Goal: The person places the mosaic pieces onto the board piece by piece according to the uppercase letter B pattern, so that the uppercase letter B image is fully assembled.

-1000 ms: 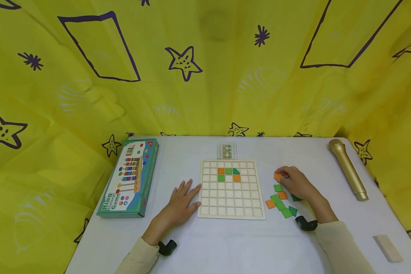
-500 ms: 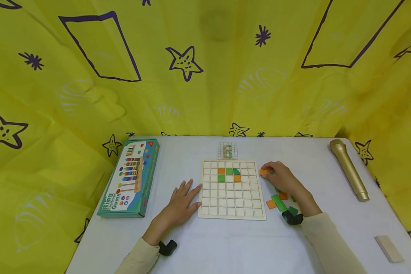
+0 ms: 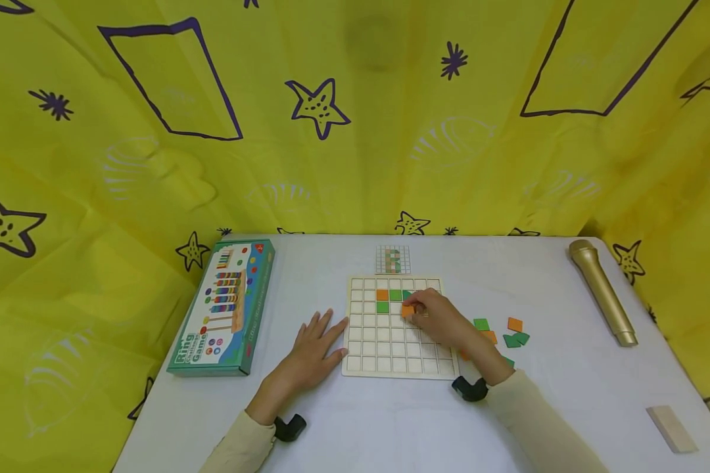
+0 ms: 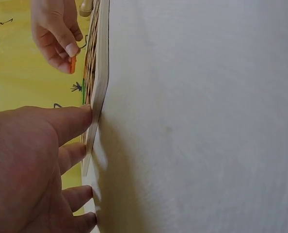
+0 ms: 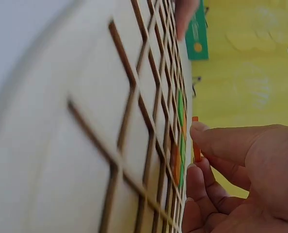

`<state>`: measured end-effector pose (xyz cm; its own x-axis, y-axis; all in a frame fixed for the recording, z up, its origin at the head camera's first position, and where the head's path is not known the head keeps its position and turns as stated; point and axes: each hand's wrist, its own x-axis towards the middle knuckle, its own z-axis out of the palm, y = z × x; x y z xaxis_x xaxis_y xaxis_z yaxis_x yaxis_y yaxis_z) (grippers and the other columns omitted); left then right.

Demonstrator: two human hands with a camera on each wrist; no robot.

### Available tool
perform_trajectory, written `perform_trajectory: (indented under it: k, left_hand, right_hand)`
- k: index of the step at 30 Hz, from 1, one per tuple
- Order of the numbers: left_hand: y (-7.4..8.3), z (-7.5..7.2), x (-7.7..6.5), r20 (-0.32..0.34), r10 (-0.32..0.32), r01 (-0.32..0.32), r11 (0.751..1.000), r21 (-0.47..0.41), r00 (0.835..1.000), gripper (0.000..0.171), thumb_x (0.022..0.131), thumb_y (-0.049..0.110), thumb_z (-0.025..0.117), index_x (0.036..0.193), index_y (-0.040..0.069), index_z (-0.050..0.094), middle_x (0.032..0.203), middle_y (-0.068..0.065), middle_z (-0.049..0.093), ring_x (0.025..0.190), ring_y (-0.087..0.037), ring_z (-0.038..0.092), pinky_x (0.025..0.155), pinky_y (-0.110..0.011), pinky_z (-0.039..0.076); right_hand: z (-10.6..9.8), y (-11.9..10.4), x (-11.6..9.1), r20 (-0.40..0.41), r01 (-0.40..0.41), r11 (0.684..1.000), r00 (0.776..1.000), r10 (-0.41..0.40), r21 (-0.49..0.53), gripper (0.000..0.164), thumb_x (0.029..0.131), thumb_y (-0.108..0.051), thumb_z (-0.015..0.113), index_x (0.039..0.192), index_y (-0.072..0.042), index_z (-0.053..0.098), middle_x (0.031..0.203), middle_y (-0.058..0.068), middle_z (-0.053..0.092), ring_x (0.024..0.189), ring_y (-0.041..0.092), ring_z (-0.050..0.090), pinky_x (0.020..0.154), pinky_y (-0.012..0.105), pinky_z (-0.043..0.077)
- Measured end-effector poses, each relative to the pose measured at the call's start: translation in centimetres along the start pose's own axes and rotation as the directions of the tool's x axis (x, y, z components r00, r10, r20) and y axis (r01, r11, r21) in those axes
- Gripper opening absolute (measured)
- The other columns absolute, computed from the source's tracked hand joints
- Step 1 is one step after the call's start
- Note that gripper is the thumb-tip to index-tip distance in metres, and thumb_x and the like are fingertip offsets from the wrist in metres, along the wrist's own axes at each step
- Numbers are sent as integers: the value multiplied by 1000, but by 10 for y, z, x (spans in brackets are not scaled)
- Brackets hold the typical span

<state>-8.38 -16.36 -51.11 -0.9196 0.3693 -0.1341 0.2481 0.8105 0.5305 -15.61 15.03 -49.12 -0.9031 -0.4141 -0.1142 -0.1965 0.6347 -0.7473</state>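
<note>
My right hand pinches an orange square tile between thumb and fingers, held close over the wooden grid board. In the head view it overlaps the spot of another orange tile on the board. Also set in the grid's upper part are an orange tile, a green tile, a second green tile below, and a partly covered dark green piece. My left hand lies with fingers spread, its thumb and a fingertip touching the board's left edge.
Behind the board lies a small pattern card. Loose tiles, among them a green one and an orange one, lie to the right, partly under my forearm. A game box stands left; a gold microphone and wooden block lie right.
My right hand has carried the orange tile leftward from beside the loose tiles to over the board. More loose tiles at the right are uncovered. The left hand stays put.
</note>
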Motion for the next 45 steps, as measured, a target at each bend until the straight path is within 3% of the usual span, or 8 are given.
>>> perform_trajectory:
  k: [5,8,13,17,26,33,38,45]
  left_hand:
    - [1,-1,0,-4,-1,1,1000,-10,1000,59,109,35,58,164,18,42,174,-21,22,162,-47,11,126,-70,10]
    - [1,-1,0,1,-4,4,1000,-5,1000,60,109,36,57,164,18,41,174,-20,22,162,-47,11,126,-70,10]
    - [2,-2,-1,-1,-5,5,1000,-9,1000,59,109,35,57,164,18,42,174,-20,23,162,-47,11,126,-70,10]
    - [3,-2,-2,-3,0,0,1000,-12,1000,59,109,35,57,164,17,42,174,-21,23,162,-46,11,126,-70,10]
    - [4,-3,-1,-4,1,-2,1000,-6,1000,59,109,35,57,164,17,42,173,-21,23,161,-47,11,126,-70,10]
    - [4,-3,-2,-2,3,-3,1000,-11,1000,59,109,34,57,164,17,42,173,-21,23,161,-47,11,126,-70,10]
    - [4,-3,-2,-7,3,-3,1000,-10,1000,59,109,34,57,163,17,42,173,-21,23,161,-47,11,126,-70,10]
    - [4,-2,-2,-8,-7,7,1000,-5,1000,59,109,35,58,163,17,43,173,-21,24,161,-47,12,126,-70,11]
  right_hand:
    - [23,-17,4,4,12,1000,1000,-12,-14,25,101,-11,71,126,-9,68,112,3,61,99,18,56,90,36,52]
    - [33,-25,5,-16,22,998,1000,-23,-53,21,100,-12,74,120,-13,69,114,1,63,101,17,58,94,40,47]
    - [45,-32,8,-71,51,986,995,-63,-157,12,97,-13,78,107,-16,73,111,1,66,103,19,61,87,41,39]
    - [50,-33,9,-79,57,979,994,-74,-198,11,96,-10,78,106,-13,74,110,3,66,109,24,63,83,38,39]
    - [49,-36,7,-59,46,982,997,-57,-185,15,98,-8,75,113,-12,72,111,3,65,110,23,63,84,36,40]
    - [48,-35,6,-69,65,978,994,-80,-196,5,98,-7,74,100,-12,74,108,1,64,109,23,63,83,37,40]
    - [46,-35,5,-76,92,966,991,-113,-240,4,97,-9,76,99,-12,75,110,1,64,109,23,63,82,38,42]
    - [22,-34,-9,-86,59,968,993,-82,-246,14,98,-15,77,111,-11,76,119,5,64,119,28,64,89,43,44]
